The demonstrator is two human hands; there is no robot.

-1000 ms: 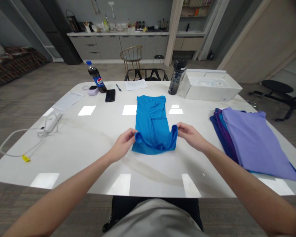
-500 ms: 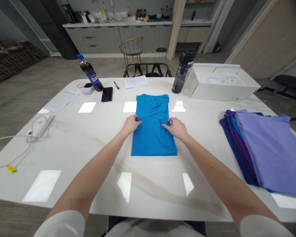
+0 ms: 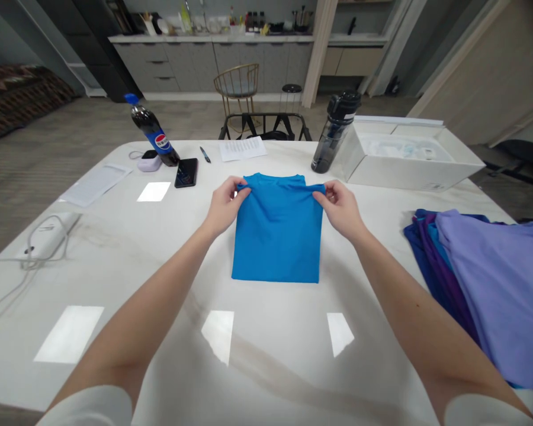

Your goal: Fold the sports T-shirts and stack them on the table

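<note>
A blue T-shirt [image 3: 278, 236], folded into a squarish shape, lies on the white table [image 3: 266, 343] in front of me. My left hand [image 3: 226, 201] pinches the left end of its raised fold between thumb and fingers. At the right end of the same fold, my right hand [image 3: 340, 207] grips the cloth in a like pinch. The fabric stretches between both hands, with soft creases under the held edge. Behind that edge, a strip of the shirt's far end shows. Its underside is hidden.
Folded shirts [image 3: 497, 284], lavender on top, lie at the right. Behind them are a white box [image 3: 417, 160] and a dark water bottle [image 3: 335, 133]. At the left are a cola bottle [image 3: 155, 133], a phone [image 3: 186, 173], paper [image 3: 95, 183] and a power strip [image 3: 48, 236] with a cable.
Both hands have moved away from me and apart, drawing the shirt's fold up toward its far end. The neckline that showed before is now covered. The view has shifted slightly.
</note>
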